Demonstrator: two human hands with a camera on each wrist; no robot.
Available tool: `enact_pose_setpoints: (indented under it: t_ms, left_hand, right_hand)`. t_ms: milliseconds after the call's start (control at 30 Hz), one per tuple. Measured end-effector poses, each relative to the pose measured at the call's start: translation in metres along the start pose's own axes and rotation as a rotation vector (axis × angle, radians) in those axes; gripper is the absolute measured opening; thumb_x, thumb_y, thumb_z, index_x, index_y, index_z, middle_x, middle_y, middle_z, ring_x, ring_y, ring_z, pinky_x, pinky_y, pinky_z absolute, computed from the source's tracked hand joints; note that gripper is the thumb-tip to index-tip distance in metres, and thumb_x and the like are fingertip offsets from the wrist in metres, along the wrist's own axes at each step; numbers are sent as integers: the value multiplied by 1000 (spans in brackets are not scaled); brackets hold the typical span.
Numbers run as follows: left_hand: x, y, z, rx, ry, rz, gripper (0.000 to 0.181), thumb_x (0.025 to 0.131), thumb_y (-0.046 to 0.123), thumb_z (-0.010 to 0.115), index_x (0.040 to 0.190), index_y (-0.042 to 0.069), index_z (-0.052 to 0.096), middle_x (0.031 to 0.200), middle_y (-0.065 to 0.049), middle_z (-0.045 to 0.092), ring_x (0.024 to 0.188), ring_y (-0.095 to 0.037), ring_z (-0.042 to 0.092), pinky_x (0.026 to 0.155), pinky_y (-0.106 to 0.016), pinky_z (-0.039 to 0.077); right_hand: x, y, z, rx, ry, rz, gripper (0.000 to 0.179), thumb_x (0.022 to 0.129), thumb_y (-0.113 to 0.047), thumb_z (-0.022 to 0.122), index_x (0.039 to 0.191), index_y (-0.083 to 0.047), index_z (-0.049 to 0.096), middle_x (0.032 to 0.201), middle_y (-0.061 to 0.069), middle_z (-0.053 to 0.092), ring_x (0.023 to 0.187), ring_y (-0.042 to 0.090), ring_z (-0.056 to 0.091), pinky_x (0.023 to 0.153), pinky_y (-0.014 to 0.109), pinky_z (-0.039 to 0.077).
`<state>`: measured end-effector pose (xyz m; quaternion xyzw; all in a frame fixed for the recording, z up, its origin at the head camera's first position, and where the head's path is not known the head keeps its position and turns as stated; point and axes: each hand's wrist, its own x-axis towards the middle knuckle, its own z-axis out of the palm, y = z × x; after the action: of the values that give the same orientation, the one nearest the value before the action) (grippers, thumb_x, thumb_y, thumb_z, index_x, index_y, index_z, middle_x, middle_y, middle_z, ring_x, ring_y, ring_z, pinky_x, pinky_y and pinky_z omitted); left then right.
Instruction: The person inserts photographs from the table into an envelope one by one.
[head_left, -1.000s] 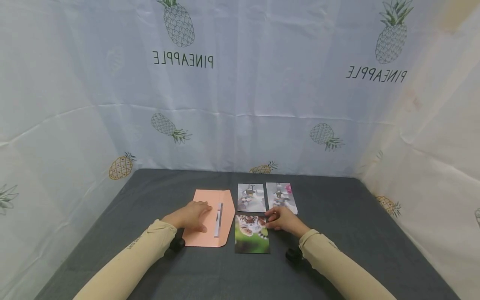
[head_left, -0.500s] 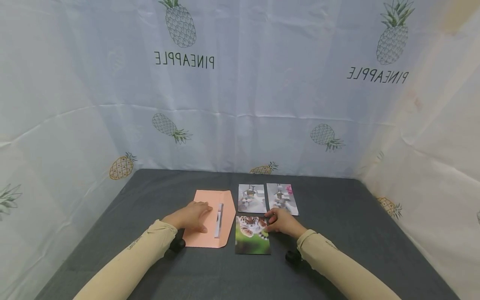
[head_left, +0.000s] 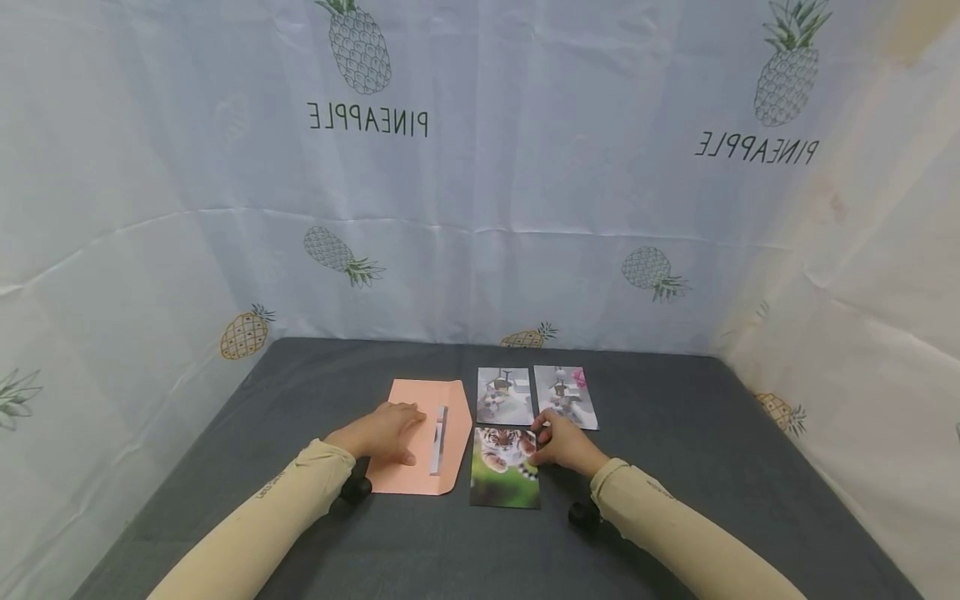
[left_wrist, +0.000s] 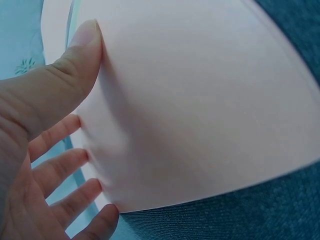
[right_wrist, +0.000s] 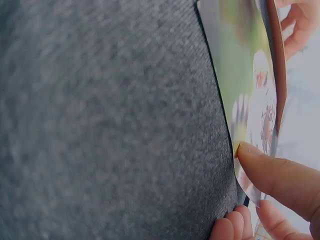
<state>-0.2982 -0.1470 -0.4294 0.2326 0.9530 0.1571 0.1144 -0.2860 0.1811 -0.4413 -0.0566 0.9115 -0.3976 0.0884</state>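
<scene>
My left hand (head_left: 388, 432) rests on a peach envelope (head_left: 417, 479), fingers spread; in the left wrist view its thumb and fingertips touch the pale paper (left_wrist: 200, 100). A narrow pale strip (head_left: 438, 442) shows across the envelope, near its pointed flap. Right of the envelope is a photo of a tiger cub (head_left: 504, 487) on a green ground. My right hand (head_left: 568, 443) pinches this photo by its upper right corner. Seen from the right wrist, the thumb (right_wrist: 270, 172) presses on the photo's face and the index fingertip (right_wrist: 267, 212) is at its edge; the photo bends slightly there.
Two grey-and-white photos lie behind the tiger photo, a left one (head_left: 505, 400) and a right one (head_left: 566, 392) with a pink patch. All are on a dark grey cloth-covered table (head_left: 420, 550). Pineapple-printed white curtains (head_left: 480, 183) enclose it at the back and sides.
The far edge of the tiger photo has shifted very slightly up and to the right in the head view, with my right hand at its corner. My left hand has stayed on the envelope.
</scene>
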Motion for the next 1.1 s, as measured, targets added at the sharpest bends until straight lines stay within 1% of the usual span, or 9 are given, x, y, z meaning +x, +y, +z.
enact_pose_setpoints:
  t_ms: [133,233,367,533,600,700,833,967,1100]
  left_hand:
    - [1,0,1,6,-1,-14,71,76,27,82,137,6,53,149,-18,41,139,-41,33,111,-53,31]
    - [1,0,2,6,0,-26,71,77,28,82,137,6,53,150,-18,41,139,-40,33,112,-52,32]
    - [1,1,2,17,2,-31,71,76,28,82,137,7,53,149,-18,41,138,-39,34,111,-52,32]
    - [1,1,2,15,6,-17,71,75,26,83,136,4,53,148,-20,42,137,-42,35,110,-54,32]
    - [1,0,2,18,7,-5,71,75,26,83,136,4,53,148,-20,42,137,-43,35,110,-54,33]
    - [2,-2,3,24,5,9,70,76,27,82,136,4,53,148,-20,42,137,-43,35,110,-54,33]
    - [2,-3,2,25,2,18,70,76,28,82,136,5,53,148,-21,41,137,-43,35,109,-53,34]
    - [3,-3,2,27,-2,12,70,77,29,81,137,5,52,149,-20,40,138,-42,34,110,-53,34]
    - [2,-2,1,28,-2,12,70,78,28,81,137,6,52,150,-19,40,138,-42,34,110,-53,33]
  right_hand:
    - [1,0,1,2,12,-13,48,64,6,83,99,-6,53,84,7,58,70,19,52,55,29,45]
    - [1,0,2,24,8,-20,48,64,8,82,100,-5,52,82,8,59,68,18,52,55,29,44]
    - [-1,-2,2,84,-20,-42,47,66,12,79,101,-3,51,77,8,56,63,17,48,53,27,42]
    - [-3,-3,0,168,-58,-83,46,70,14,74,105,0,49,76,9,55,61,15,48,53,27,43]
    - [-4,-4,0,204,-74,-81,46,70,15,72,107,0,48,77,9,54,61,15,49,53,27,46]
    - [-4,-5,-1,259,-82,-54,47,71,16,69,110,0,48,81,11,53,63,16,52,55,31,52]
    - [-5,-6,-3,333,-71,-25,48,74,17,67,116,0,49,89,14,52,66,19,58,60,37,57]
    - [-5,-5,-9,395,-75,-42,51,77,17,65,123,6,48,95,16,52,69,19,61,64,39,59]
    - [-4,-6,-17,436,-106,-72,53,79,14,65,128,10,46,99,17,53,72,17,62,69,39,59]
